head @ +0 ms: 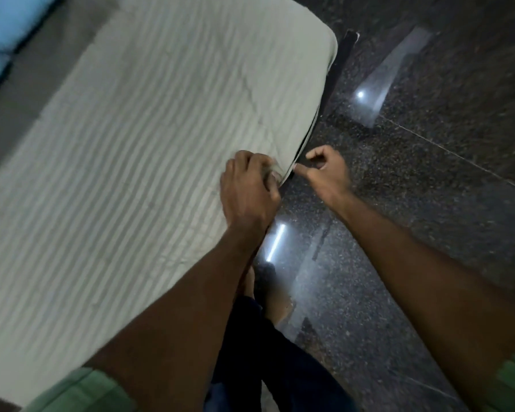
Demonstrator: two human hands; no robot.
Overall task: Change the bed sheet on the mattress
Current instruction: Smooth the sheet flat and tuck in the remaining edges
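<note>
A pale, ribbed bed sheet [149, 138] covers the mattress, which fills the left and middle of the head view. My left hand [247, 182] grips a bunch of the sheet at the mattress's right edge. My right hand [324, 171] hovers just to the right of that edge, over the floor, with its fingers curled and its thumb touching the sheet's hem; whether it pinches the hem is unclear. A dark strip of mattress side or bed frame [336, 72] shows below the sheet along the right edge.
Dark polished stone floor [414, 188] with light reflections lies to the right. My legs in dark trousers [265, 352] stand close to the mattress edge. Light blue cushions [9, 28] sit at the far left beyond a grey surface [36, 81].
</note>
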